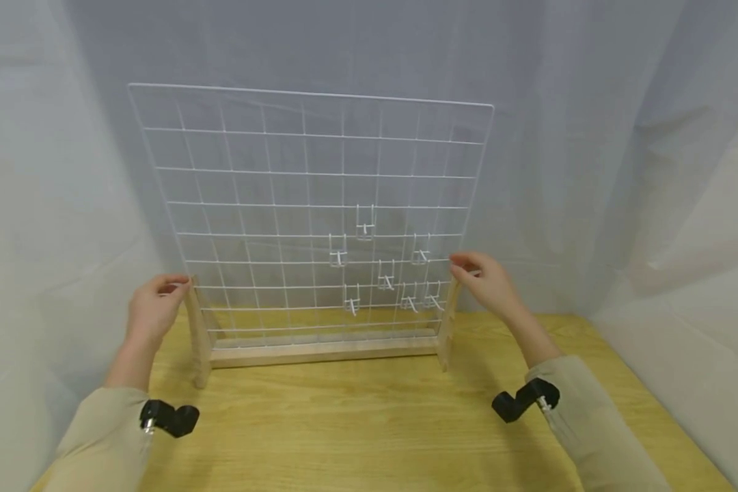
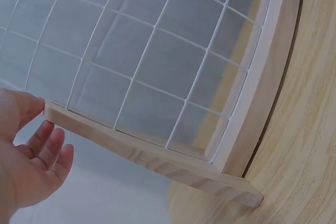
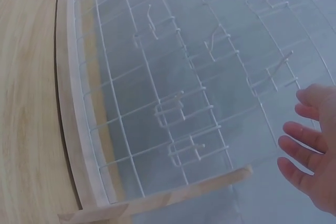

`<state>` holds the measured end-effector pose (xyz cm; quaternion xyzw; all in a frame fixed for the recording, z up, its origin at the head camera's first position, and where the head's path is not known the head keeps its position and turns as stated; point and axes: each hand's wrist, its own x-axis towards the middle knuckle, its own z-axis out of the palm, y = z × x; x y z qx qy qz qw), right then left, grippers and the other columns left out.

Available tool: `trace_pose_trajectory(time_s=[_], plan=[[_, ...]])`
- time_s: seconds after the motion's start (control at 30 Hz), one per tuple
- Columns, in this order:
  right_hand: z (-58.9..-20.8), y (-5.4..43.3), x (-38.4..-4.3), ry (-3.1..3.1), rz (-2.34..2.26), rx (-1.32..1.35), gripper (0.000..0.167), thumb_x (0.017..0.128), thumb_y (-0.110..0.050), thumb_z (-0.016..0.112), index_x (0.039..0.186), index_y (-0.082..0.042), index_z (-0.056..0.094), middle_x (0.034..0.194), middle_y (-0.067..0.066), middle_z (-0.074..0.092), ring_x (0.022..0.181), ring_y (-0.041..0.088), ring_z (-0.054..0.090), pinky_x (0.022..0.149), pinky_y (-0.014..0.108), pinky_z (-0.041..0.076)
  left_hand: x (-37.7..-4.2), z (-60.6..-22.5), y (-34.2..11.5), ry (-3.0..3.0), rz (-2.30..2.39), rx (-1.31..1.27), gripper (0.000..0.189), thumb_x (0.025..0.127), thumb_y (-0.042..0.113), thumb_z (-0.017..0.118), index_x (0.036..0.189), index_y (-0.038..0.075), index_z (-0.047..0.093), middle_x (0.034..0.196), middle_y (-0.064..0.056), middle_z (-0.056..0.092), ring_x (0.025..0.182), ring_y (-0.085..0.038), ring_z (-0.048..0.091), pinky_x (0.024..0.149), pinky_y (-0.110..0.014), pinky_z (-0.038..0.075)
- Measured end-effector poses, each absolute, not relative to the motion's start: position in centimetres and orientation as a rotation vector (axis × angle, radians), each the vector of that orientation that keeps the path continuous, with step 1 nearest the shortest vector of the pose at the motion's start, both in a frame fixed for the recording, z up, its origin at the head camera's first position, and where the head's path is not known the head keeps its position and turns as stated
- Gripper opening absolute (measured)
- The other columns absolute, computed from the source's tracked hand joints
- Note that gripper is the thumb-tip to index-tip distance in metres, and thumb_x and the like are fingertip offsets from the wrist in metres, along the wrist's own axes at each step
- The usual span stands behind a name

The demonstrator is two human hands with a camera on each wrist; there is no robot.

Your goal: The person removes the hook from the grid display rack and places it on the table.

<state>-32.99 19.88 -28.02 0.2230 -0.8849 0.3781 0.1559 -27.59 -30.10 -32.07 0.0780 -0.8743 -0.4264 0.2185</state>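
Note:
A white wire grid panel (image 1: pixel 285 205) stands upright in a light wooden stand (image 1: pixel 326 352) on the table. Several white wire hooks (image 1: pixel 365 229) hang on its lower middle and right part. With thumb and forefinger, my left hand (image 1: pixel 154 307) pinches the top end of the stand's left side post (image 2: pixel 131 153); its other fingers are loosely bent. Beside the grid's right edge, my right hand (image 1: pixel 488 283) has its fingers relaxed and slightly spread. In the right wrist view it is apart from the right side post (image 3: pixel 210 183), and contact with the edge wire is unclear.
The stand rests on a yellowish wood-grain table (image 1: pixel 344 424), whose surface extends in front of it. Pale sheeting (image 1: pixel 559 171) hangs behind and on both sides. A black mount (image 1: pixel 169 418) is worn on the left wrist, another black mount (image 1: pixel 525 400) on the right.

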Motion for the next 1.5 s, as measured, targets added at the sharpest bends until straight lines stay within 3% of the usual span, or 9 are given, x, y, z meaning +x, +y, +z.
trace_pose_trajectory(time_s=[0.43,0.67,0.83,1.03,1.5], plan=[[-26.3,18.5,-34.1,-2.551,1.159,0.710,0.038,0.096,-0.024,0.052,0.126,-0.001,0.054,0.120,0.019,0.057,0.106,0.032,0.053,0.089,0.047,0.043,-28.4,-32.6,-29.8,-2.322,-1.220,0.314,0.032,0.095,0.019,0.048,0.116,-0.004,0.054,0.103,-0.017,0.053,0.069,-0.003,0.045,0.054,-0.016,0.041],[-25.6,17.9,-34.3,-2.557,1.190,0.743,0.036,0.095,-0.020,0.053,0.124,0.000,0.055,0.118,0.020,0.058,0.105,0.032,0.055,0.088,0.047,0.043,-28.9,-32.6,-29.2,-2.278,-1.248,0.377,0.030,0.094,0.016,0.048,0.116,-0.002,0.054,0.105,-0.018,0.053,0.083,-0.019,0.047,0.057,-0.018,0.038],[-25.4,17.2,-34.6,-2.600,1.229,0.736,0.037,0.095,-0.025,0.054,0.124,-0.003,0.056,0.112,0.017,0.061,0.099,0.030,0.057,0.085,0.044,0.045,-28.9,-32.6,-29.3,-2.259,-1.259,0.403,0.030,0.094,0.016,0.049,0.117,-0.001,0.055,0.106,-0.018,0.053,0.083,-0.018,0.046,0.058,-0.017,0.038],[-25.3,16.8,-34.8,-2.598,1.331,0.775,0.034,0.095,-0.020,0.053,0.121,0.001,0.057,0.106,0.023,0.061,0.093,0.032,0.057,0.083,0.046,0.046,-28.8,-32.8,-29.5,-2.254,-1.291,0.421,0.030,0.094,0.016,0.048,0.119,-0.001,0.054,0.108,-0.018,0.051,0.086,-0.019,0.045,0.057,-0.018,0.038],[-24.8,16.1,-35.2,-2.709,1.463,0.736,0.037,0.096,-0.021,0.050,0.125,0.003,0.053,0.108,0.021,0.061,0.097,0.035,0.056,0.080,0.036,0.047,-29.0,-32.8,-29.0,-2.207,-1.274,0.415,0.028,0.093,0.014,0.049,0.115,-0.001,0.056,0.100,-0.015,0.052,0.083,-0.019,0.045,0.057,-0.020,0.037]])
